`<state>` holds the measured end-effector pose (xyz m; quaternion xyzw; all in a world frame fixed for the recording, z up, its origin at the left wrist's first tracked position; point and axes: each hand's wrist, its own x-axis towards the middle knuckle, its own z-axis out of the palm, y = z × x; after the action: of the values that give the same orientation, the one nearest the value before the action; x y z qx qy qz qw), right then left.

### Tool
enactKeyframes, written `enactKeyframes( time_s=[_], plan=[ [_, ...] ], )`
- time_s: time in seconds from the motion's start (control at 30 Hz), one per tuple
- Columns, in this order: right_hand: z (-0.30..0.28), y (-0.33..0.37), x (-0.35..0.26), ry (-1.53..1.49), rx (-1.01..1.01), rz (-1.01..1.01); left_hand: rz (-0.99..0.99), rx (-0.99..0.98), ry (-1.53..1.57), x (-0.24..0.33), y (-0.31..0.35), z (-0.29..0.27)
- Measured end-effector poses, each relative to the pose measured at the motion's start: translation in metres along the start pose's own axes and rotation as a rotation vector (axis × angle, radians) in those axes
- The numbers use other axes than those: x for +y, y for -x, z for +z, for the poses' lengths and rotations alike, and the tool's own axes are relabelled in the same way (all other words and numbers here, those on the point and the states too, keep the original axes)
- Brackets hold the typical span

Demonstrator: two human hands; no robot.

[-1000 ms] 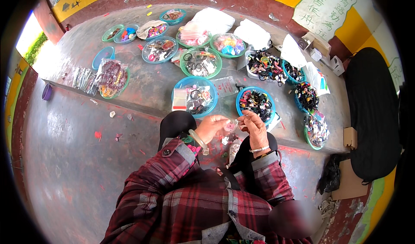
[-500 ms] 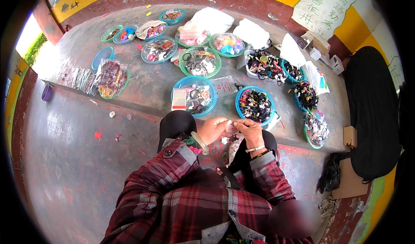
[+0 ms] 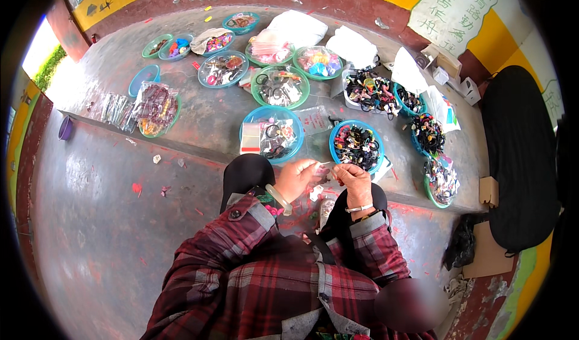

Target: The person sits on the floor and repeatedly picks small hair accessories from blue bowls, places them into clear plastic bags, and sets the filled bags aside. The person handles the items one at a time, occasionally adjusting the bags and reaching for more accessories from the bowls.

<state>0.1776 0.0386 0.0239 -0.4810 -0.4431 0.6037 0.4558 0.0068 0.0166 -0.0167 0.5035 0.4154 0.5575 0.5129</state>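
In front of my knees both hands are raised close together. My left hand [image 3: 294, 181] is closed, its fingertips pinching a small clear plastic bag [image 3: 324, 172] that looks pinkish and dark inside. On the other side, my right hand [image 3: 354, 182] has thumb and finger pressed together at the bag's edge; whether it grips the bag or some other tiny thing is too small to tell. Just beyond them stand a blue basin [image 3: 297, 150] of bagged hair ties with a card on top, and a blue basket [image 3: 356, 146] of dark hair ties with colourful charms.
Green basins [image 3: 280, 87] and several other baskets of small accessories spread over the raised concrete ledge [image 3: 199, 114]. White sacks [image 3: 297, 28] lie at the back. A green basket [image 3: 440, 182] sits near the ledge's right end, by a cardboard box [image 3: 488, 190]. Scraps litter the floor.
My hands have drawn slightly apart, the right one shifting right and a little down. More of the small bag now shows between them.
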Motion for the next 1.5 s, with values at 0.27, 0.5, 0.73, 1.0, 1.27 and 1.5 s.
enactKeyframes(
  time_s=[0.27,0.5,0.73,1.0,1.27,1.5],
  plan=[
    [-0.002,0.001,0.000,0.019,-0.024,-0.002,-0.050,-0.133,-0.056,0.008,0.000,-0.002],
    [-0.002,0.002,0.001,-0.042,-0.017,-0.069,-0.239,-0.132,0.303,0.022,0.001,0.001],
    [-0.003,0.001,0.004,-0.053,-0.067,-0.088,-0.237,-0.116,0.331,0.027,0.001,0.000],
    [-0.002,0.002,0.004,0.008,-0.076,-0.163,-0.238,-0.108,0.317,0.026,0.002,0.000],
    [0.013,0.008,-0.017,-0.120,-0.062,-0.234,-0.194,-0.115,0.282,0.028,0.001,-0.001],
    [0.007,0.007,-0.004,-0.156,-0.279,0.051,-0.025,-0.136,-0.052,0.010,0.002,0.000]
  ],
)
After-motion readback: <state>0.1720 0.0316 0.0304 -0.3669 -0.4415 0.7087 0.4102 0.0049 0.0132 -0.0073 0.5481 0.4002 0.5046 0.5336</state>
